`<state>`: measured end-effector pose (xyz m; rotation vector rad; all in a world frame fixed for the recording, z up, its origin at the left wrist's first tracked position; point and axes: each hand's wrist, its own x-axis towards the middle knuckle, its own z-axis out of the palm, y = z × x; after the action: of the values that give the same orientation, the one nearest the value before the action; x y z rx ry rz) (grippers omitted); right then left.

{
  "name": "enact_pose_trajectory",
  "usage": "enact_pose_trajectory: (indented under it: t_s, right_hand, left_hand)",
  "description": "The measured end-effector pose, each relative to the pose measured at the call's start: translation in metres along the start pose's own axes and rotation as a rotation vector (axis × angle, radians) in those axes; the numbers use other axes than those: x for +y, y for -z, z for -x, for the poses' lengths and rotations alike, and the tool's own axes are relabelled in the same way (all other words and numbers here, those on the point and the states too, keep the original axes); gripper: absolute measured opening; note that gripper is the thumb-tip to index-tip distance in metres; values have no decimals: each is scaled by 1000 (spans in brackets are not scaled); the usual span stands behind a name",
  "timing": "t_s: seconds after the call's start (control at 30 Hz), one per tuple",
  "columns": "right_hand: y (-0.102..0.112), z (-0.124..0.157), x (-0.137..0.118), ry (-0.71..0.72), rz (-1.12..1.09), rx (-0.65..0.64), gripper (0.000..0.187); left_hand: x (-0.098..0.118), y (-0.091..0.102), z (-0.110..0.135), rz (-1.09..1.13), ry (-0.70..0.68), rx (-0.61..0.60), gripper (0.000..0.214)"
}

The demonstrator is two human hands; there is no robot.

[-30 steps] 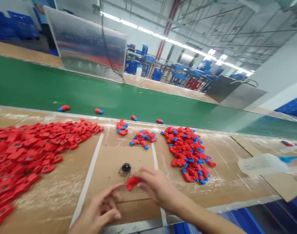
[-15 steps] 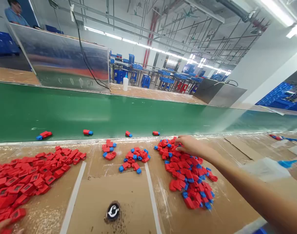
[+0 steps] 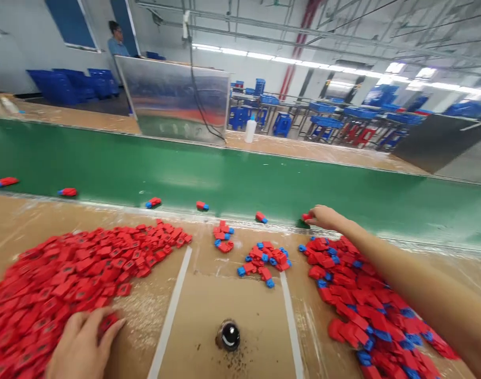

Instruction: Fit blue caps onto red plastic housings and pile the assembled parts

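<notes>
In a factory [image 3: 259, 71], at a brown table [image 3: 208, 300], pinching red pieces [image 3: 305, 217]: left fingers [image 3: 93, 322] toward near edge, right fingers [image 3: 319, 215] past far edge.

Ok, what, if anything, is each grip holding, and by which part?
Right grip: a small red blocky piece, by its right end as pictured. Left grip: curled around a small red block; whether it's held can't be told.

Past the table [image 3: 139, 329]'s far edge runs a green belt [image 3: 208, 168], and beyond it a brown ledge [image 3: 94, 120] with a steel panel [image 3: 177, 100] standing along it. Behind that I see blue bins [image 3: 62, 87] by a pale wall [image 3: 11, 47]. Further off are blue stools [image 3: 282, 124] and red stools [image 3: 364, 136], under a long row of tube lights [image 3: 259, 56]; a red pipe [image 3: 302, 32] climbs, and grey pipes [image 3: 240, 19] cross overhead.
</notes>
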<state>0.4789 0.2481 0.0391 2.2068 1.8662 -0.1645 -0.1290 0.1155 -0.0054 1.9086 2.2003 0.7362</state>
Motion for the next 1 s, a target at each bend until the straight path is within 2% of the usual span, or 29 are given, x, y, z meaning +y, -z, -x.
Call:
enact_pose_trajectory:
  t_s: [0.1, 0.27, 0.37, 0.47, 0.57, 0.67, 0.73, 0.83, 1.0]
  right_hand:
    - [10, 29, -5, 14, -43, 123, 22]
    - [18, 103, -31, 104, -218, 251, 32]
    - [11, 161, -65, 237, -407, 275, 30]
    - [0, 213, -110, 439, -659, 298, 28]
    - [-11, 247, -154, 576, -710, 273, 23]
    - [-21, 261, -182, 610, -658, 263, 19]
    - [-26, 263, -192, 609, -619, 276, 19]
    - [-30, 261, -199, 619, -570, 307, 15]
    - [-32, 258, -204, 654, -459, 337, 15]
  left_hand:
    - [17, 10, 15, 62, -29, -80, 32]
    - [33, 12, 42, 401, 44, -261, 27]
    - [46, 3, 59, 542, 41, -289, 29]
    - [63, -10, 75, 690, 23, -335, 28]
    - [81, -21, 92, 839, -26, -447, 26]
    - [97, -24, 107, 888, -52, -559, 25]
    - [106, -23, 115, 882, -56, -575, 24]
    - [116, -20, 124, 892, -52, -565, 20]
    - [120, -27, 133, 941, -38, -636, 16]
